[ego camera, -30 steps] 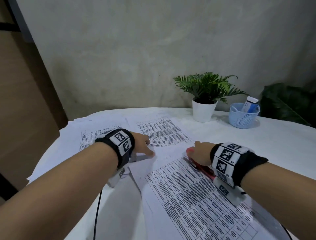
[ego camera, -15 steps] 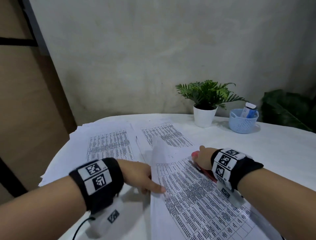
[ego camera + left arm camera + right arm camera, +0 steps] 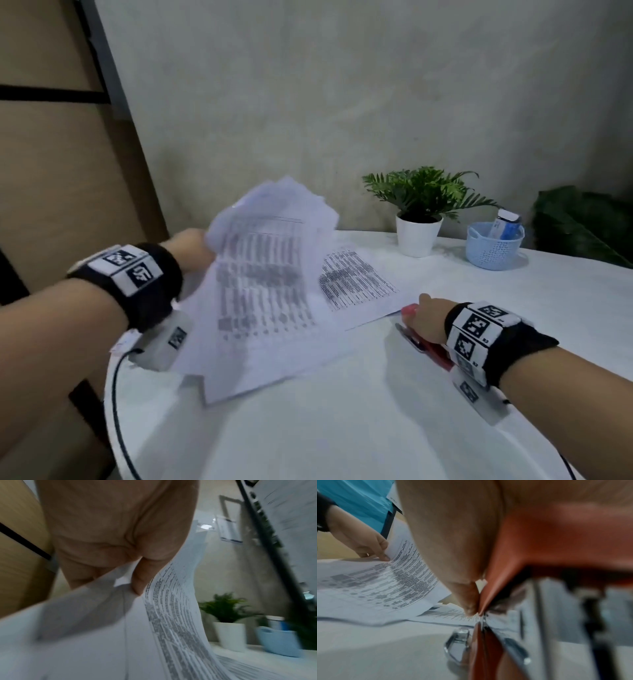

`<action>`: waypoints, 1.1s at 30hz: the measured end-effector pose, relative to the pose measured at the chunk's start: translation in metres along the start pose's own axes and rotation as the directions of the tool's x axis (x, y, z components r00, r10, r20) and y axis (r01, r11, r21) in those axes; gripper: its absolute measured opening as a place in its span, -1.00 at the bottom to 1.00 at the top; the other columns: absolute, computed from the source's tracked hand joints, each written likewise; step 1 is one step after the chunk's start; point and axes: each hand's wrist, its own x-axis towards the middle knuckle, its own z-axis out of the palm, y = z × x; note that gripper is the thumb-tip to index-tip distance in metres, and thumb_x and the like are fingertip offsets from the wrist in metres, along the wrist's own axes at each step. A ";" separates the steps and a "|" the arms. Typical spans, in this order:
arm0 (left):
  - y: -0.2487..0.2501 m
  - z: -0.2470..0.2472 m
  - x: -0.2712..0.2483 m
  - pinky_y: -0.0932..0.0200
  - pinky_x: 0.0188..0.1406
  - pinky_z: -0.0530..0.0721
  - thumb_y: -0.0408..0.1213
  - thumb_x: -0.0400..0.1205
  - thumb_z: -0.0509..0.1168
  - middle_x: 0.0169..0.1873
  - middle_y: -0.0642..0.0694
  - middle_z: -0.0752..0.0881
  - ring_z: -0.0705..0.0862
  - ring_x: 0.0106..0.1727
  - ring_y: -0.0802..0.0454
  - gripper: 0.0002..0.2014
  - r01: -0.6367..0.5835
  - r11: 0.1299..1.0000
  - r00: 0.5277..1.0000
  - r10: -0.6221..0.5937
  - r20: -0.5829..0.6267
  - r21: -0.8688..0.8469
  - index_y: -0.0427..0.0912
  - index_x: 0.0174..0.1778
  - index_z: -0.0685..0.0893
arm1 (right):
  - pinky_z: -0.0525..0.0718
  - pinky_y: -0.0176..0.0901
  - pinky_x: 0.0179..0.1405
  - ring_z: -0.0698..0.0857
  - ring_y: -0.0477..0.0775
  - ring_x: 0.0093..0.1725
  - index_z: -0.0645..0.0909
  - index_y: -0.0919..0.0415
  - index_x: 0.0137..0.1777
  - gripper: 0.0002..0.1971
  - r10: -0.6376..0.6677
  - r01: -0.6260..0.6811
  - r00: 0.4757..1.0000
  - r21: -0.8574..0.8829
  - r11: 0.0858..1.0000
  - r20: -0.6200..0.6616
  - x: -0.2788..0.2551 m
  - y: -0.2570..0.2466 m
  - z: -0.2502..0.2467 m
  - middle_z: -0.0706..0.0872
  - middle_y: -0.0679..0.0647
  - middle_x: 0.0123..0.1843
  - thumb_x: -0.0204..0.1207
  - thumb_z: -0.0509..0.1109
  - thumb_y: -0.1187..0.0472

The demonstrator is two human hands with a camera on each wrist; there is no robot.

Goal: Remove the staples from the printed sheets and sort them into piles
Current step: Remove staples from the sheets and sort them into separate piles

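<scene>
My left hand (image 3: 191,251) pinches the upper edge of a printed sheet (image 3: 267,284) and holds it lifted and curled above the table's left side; in the left wrist view the thumb (image 3: 139,580) presses on the printed sheet (image 3: 171,622). Another printed sheet (image 3: 356,284) lies flat behind it. My right hand (image 3: 428,320) grips a red stapler (image 3: 428,346) that lies low on the white table (image 3: 342,428). The right wrist view shows the red stapler (image 3: 539,540) close up with its metal base (image 3: 457,646) on the table, and my left hand (image 3: 368,546) on the sheet's edge.
A potted fern (image 3: 419,219) in a white pot stands at the back of the table. To its right sits a light blue basket (image 3: 493,248) with a small bottle in it. A wooden panel (image 3: 51,171) rises on the left. A black cable (image 3: 116,394) hangs over the table's left edge.
My left hand has picked the top printed sheet off the stack in front and swung it up and leftward. The right hand has stayed on the red stapler.
</scene>
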 end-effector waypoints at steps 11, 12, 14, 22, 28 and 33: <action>-0.034 0.016 0.054 -0.17 0.30 0.50 -0.44 0.58 0.22 0.32 -0.41 0.50 0.49 0.34 -0.40 -0.57 0.254 0.965 0.930 -0.263 -0.257 -0.066 -0.33 0.38 0.38 | 0.46 0.03 0.39 0.53 0.27 0.37 0.34 0.33 0.43 -0.52 -0.009 0.010 1.000 -0.055 0.998 0.021 0.014 -0.006 0.000 0.46 0.26 0.41 0.72 -0.07 -0.02; -0.023 0.021 0.057 -0.16 0.32 0.51 -0.42 0.56 0.24 0.33 -0.38 0.50 0.49 0.36 -0.38 -0.56 0.213 0.977 0.943 -0.210 -0.258 -0.015 -0.31 0.38 0.40 | 0.46 0.03 0.39 0.53 0.27 0.37 0.34 0.32 0.43 -0.52 -0.006 0.007 1.000 -0.043 0.999 0.030 0.016 -0.007 0.000 0.46 0.26 0.41 0.72 -0.07 -0.02; 0.009 0.035 0.060 -0.01 0.30 0.56 -0.35 0.60 0.27 0.28 -0.32 0.61 0.57 0.31 -0.26 -0.65 0.070 0.996 0.988 -0.061 -0.143 0.056 -0.31 0.32 0.56 | 0.44 0.02 0.41 0.50 0.26 0.40 0.32 0.31 0.46 -0.51 0.009 -0.008 0.999 -0.020 1.000 0.049 0.019 -0.007 -0.002 0.44 0.25 0.42 0.72 -0.06 -0.02; 0.116 0.108 0.085 0.22 0.11 0.61 0.14 0.62 0.25 0.17 -0.03 0.74 0.71 0.10 -0.06 -0.56 -0.204 0.960 0.926 0.126 0.356 0.191 -0.10 0.22 0.70 | 0.41 -0.01 0.43 0.47 0.23 0.43 0.25 0.32 0.49 -0.52 0.001 -0.003 0.994 0.024 1.000 0.106 0.025 -0.006 -0.004 0.39 0.26 0.47 0.74 -0.09 0.01; 0.130 0.127 0.115 -0.14 0.26 0.60 0.08 0.51 0.26 0.05 -0.10 0.67 0.67 0.17 -0.17 -0.71 -0.093 0.948 0.959 0.003 0.284 0.304 -0.08 -0.15 0.63 | 0.41 -0.03 0.40 0.46 0.23 0.43 0.22 0.32 0.51 -0.51 -0.008 0.002 0.994 0.055 0.998 0.109 0.032 -0.003 -0.001 0.37 0.25 0.50 0.73 -0.08 0.00; 0.133 0.123 0.132 -0.08 0.31 0.59 -0.01 0.54 0.35 0.22 -0.05 0.68 0.64 0.28 -0.13 -0.82 -0.086 0.946 0.955 -0.012 0.298 0.313 -0.02 -0.27 0.63 | 0.45 -0.03 0.35 0.50 0.24 0.39 0.13 0.34 0.53 -0.41 0.054 -0.065 0.994 0.111 0.992 0.095 0.049 0.003 0.012 0.48 0.27 0.43 0.68 -0.01 -0.10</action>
